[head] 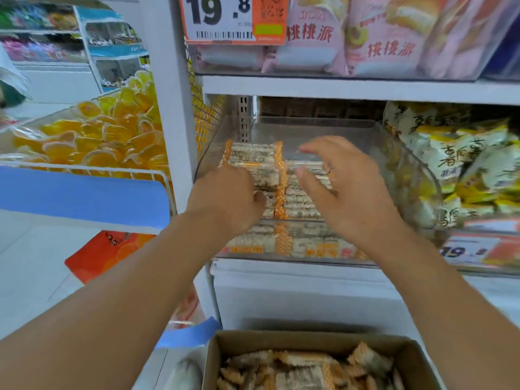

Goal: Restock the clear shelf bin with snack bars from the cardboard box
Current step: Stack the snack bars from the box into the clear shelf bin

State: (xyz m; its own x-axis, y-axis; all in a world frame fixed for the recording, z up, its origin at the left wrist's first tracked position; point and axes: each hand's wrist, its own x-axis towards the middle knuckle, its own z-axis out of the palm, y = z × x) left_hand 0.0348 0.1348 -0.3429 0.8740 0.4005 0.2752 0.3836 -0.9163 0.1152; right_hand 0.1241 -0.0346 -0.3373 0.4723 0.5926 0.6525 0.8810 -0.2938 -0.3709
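The clear shelf bin (351,128) sits on the middle shelf and holds two rows of snack bars (253,159) in clear wrappers with orange checked ends. My left hand (225,198) is at the bin's front left, its fingers curled down onto the left row of bars. My right hand (349,187) hovers over the right row with fingers spread and straight, the thumb near a bar. At the bottom of the view the open cardboard box (222,342) holds several loose snack bars (298,370).
A neighbouring clear bin of yellow-and-white snack bags (464,164) stands to the right. Pink packs (380,38) fill the shelf above, behind a price tag (219,18). A wire basket of orange jelly cups (107,130) is to the left, with a blue ledge (78,192) below it.
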